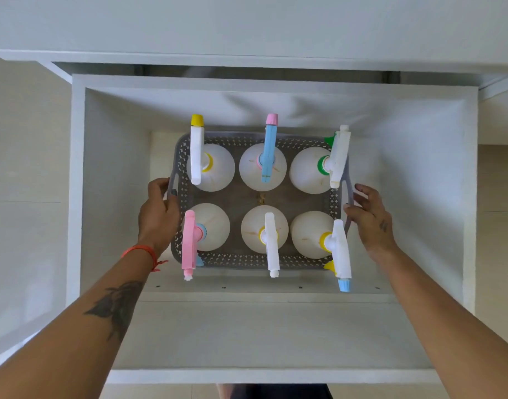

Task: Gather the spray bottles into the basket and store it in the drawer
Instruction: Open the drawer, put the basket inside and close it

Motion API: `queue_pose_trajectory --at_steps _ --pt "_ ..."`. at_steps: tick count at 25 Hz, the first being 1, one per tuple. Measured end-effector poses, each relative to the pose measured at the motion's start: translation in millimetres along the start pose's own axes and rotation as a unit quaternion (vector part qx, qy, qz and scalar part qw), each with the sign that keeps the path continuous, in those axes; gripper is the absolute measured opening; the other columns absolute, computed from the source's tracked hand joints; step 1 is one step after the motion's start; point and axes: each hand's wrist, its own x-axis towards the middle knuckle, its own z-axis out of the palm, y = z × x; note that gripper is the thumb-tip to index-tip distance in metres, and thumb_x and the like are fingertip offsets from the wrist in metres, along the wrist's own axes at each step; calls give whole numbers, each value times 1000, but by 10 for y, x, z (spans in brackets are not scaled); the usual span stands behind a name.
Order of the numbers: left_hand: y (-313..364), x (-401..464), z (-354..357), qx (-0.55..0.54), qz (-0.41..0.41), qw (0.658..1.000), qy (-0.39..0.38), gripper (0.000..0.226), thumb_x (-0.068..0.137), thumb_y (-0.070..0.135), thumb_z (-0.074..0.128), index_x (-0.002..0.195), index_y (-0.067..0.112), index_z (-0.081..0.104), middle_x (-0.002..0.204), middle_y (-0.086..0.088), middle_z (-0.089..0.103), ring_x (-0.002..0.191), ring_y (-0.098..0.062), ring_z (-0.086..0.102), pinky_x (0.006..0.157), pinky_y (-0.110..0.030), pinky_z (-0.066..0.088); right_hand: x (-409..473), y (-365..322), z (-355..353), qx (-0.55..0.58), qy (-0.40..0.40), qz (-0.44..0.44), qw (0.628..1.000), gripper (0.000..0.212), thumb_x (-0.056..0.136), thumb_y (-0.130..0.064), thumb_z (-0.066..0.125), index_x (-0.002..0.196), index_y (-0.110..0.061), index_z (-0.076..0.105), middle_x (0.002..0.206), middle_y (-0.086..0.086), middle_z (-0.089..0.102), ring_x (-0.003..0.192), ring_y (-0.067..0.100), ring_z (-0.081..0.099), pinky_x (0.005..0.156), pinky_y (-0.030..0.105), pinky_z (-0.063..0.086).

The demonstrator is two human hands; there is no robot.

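the grey perforated basket [261, 262] sits down inside the open white drawer [77, 197], toward its back half, with six white spray bottles standing in it in two rows of three. the person's left hand [158, 217] is at the basket's nine o'clock end, fingers curled round the handle [172, 182] there. the right hand [370, 217] is at the three o'clock end, fingers bent against the rim, though i can't tell whether it truly grips or only rests there. whether the basket is already on the drawer floor or hangs just above it, i can't say from here.

the gathering looks done; what's left, i'd guess, is letting go and shutting the drawer. the worry is the trigger heads. the yellow-capped nozzle [197, 120] and pink-capped nozzle [271, 118] poke past the rim at twelve o'clock, toward the back wall; the blue-capped nozzle [344, 285] and the pink sprayer [188, 246] overhang at six o'clock. if the bottles stand taller than the drawer's sides, a head could catch the cabinet edge [247, 60] above as the drawer slides in, tipping a bottle. a lopsided release could rock the load too.
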Motion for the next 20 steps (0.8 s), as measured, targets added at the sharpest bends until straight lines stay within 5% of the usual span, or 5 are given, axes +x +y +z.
queue_pose_trajectory --at_steps 4,8,10,15,20 --pt "116 -232 -162 -69 -32 990 119 31 95 16 43 125 14 47 131 -1 58 106 -25 58 89 -27 38 -172 -222 -196 85 120 19 989 39 84 -6 59 123 -12 52 125 11 58 107 19 57 99 37 46" --pt "375 -794 -535 -161 26 969 187 25 92 18 47 117 16 53 121 6 63 90 -12 62 85 -27 49 -890 -533 -377 198 150 -47 968 24 87 -6 55 108 -15 59 104 1 64 104 23 61 89 28 51" --pt "465 -1272 -701 -173 97 964 177 22 92 17 48 113 17 55 111 13 63 81 3 58 75 -9 46 -1397 -660 -366 205 159 -84 962 18 87 -9 57 95 -23 65 96 -4 66 94 18 63 90 30 51" --pt "354 -2462 -668 -99 257 952 135 28 88 1 47 108 10 63 108 7 65 94 -11 62 84 -19 46 -2615 -466 -91 23 155 -176 972 22 88 -22 53 103 -31 67 108 -8 69 101 3 63 87 18 47" --pt "27 -2954 -247 95 286 953 31 42 93 11 41 133 4 50 143 -11 47 137 -33 36 117 -43 23 -3010 48 352 -251 149 -348 891 39 88 -8 46 125 6 53 129 20 57 126 30 47 107 42 34"
